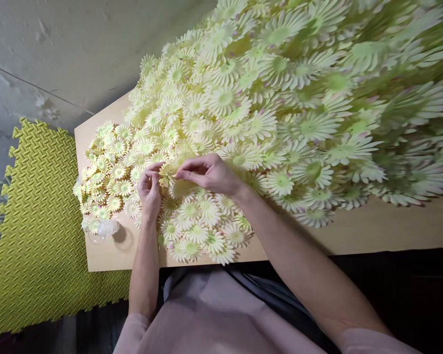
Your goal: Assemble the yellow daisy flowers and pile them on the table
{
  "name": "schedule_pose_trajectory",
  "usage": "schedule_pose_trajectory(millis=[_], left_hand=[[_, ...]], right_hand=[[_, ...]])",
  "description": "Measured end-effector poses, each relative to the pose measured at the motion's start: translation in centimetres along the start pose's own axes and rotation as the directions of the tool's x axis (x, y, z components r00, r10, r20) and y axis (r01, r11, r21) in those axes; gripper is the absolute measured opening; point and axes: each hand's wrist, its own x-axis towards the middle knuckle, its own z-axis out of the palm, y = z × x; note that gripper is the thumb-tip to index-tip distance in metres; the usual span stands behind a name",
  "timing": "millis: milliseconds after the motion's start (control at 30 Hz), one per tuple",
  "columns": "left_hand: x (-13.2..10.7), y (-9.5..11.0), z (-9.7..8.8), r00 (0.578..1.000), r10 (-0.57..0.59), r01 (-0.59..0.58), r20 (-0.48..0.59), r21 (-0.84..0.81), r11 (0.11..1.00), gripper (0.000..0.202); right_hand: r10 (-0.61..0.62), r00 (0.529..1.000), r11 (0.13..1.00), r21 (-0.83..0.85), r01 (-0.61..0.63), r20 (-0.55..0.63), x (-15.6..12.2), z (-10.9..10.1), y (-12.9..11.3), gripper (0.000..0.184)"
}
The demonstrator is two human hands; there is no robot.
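A small yellowish artificial flower (167,176) is held up between my two hands, just above the heap. My left hand (149,189) has thumb and fingers closed at the flower's left edge. From the other side, my right hand (211,174) pinches thumb and forefinger together at its right edge. Below and between the wrists lies a pile of pale daisy-like flower heads (197,228). Smaller flower heads (112,172) are spread to the left of my left hand. What the fingertips grip exactly is partly hidden.
A large heap of pale flower heads (258,113) covers the back and right of the wooden table (354,231). Near the left front corner stands a small clear plastic container (107,228). A yellow-green foam mat (40,221) lies beyond the left edge, and a wall (77,44) rises behind.
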Motion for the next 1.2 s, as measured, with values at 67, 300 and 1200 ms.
schedule_pose_trajectory(millis=[67, 300, 1200], left_hand=[[0.0, -0.1, 0.1, 1.0, -0.015, 0.015, -0.017, -0.026, 1.0, 0.032], [0.2, -0.2, -0.1, 0.985, -0.143, 0.118, -0.094, -0.229, 0.966, 0.03], [0.6, 0.3, -0.9, 0.957, -0.098, 0.048, -0.272, -0.184, 0.982, 0.033]], right_hand=[[-0.003, 1.0, 1.0, -0.001, 0.003, -0.013, 0.0, 0.0, -0.2, 0.022], [-0.051, 0.998, 0.998, 0.039, 0.052, -0.037, 0.1, -0.2, -0.2, 0.026], [-0.133, 0.918, 0.991, -0.064, 0.117, -0.374, 0.4, 0.3, 0.4, 0.045]])
